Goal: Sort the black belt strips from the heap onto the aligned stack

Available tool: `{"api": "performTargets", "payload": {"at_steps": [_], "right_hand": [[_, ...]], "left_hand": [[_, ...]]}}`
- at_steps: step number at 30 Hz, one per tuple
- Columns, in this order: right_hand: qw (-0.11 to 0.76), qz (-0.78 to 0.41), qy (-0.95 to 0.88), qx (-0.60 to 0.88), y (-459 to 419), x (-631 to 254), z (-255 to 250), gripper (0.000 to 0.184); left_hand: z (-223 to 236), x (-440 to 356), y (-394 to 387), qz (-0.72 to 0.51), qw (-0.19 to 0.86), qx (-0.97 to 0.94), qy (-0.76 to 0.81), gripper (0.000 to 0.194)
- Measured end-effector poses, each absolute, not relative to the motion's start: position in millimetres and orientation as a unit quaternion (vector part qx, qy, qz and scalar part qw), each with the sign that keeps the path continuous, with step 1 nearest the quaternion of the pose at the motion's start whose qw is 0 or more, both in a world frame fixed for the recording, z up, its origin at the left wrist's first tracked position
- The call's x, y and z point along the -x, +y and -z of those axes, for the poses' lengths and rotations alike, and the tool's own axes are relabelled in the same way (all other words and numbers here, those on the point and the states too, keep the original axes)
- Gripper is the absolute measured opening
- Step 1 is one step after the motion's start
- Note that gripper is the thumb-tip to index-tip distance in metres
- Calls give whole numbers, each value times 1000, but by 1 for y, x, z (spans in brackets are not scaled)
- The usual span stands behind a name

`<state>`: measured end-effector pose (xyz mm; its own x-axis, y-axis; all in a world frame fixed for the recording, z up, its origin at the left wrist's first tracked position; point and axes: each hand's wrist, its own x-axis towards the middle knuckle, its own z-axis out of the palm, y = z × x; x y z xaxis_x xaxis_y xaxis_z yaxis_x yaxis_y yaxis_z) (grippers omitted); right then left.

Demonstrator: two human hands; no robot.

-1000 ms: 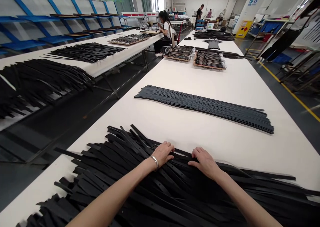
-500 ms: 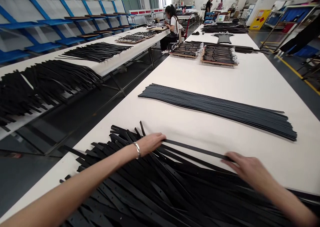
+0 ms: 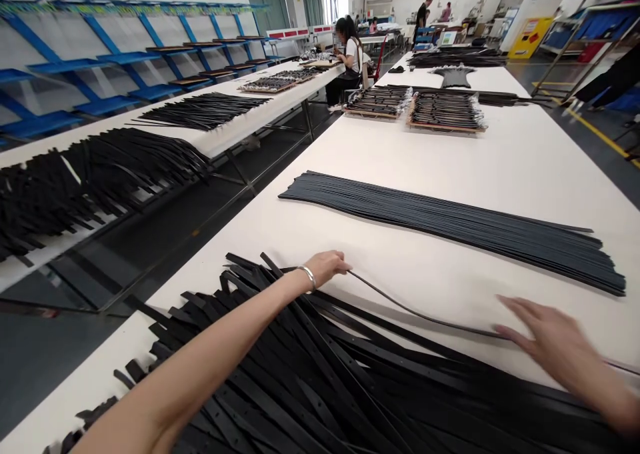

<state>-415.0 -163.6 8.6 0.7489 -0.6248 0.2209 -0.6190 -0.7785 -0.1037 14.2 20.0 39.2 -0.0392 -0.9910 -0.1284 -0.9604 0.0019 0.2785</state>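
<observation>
A loose heap of black straps (image 3: 320, 387) covers the near end of the white table (image 3: 505, 167). My left hand (image 3: 326, 266), a bracelet on its wrist, pinches the end of one black strap (image 3: 415, 313) raised on edge just beyond the heap. That strap runs right to my right hand (image 3: 555, 341), which rests on it with fingers stretched flat, slightly blurred. Farther across the table lies a neat flat row of dark straps (image 3: 450, 224).
Two wooden trays of straps (image 3: 415, 107) sit at the far end. A parallel table (image 3: 210, 117) on the left bears more black straps, with blue racks (image 3: 100, 67) behind. A seated person (image 3: 347, 61) works at its far end; others stand beyond.
Both hands left the heap's middle and spread apart, drawing one strap out of the heap toward the bare table. My right hand slid far right along it.
</observation>
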Motion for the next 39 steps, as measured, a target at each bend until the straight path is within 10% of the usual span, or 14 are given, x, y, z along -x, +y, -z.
{"api": "performTargets", "payload": {"at_steps": [6,16,23,39], "right_hand": [[230,120,173,950,-101,267,20,38],[416,-18,269,869,-119,271,8,34],[394,-27,243,886,-114,255,-11,43],[233,106,256,932,-97,270,9,38]], "left_hand": [[-32,1,6,162,35,-677,-717,23],[-71,-95,115,-47,11,-836,-546,35],[-26,30,88,65,36,-706,-704,14],[-20,43,58,135,50,-698,-701,6]]}}
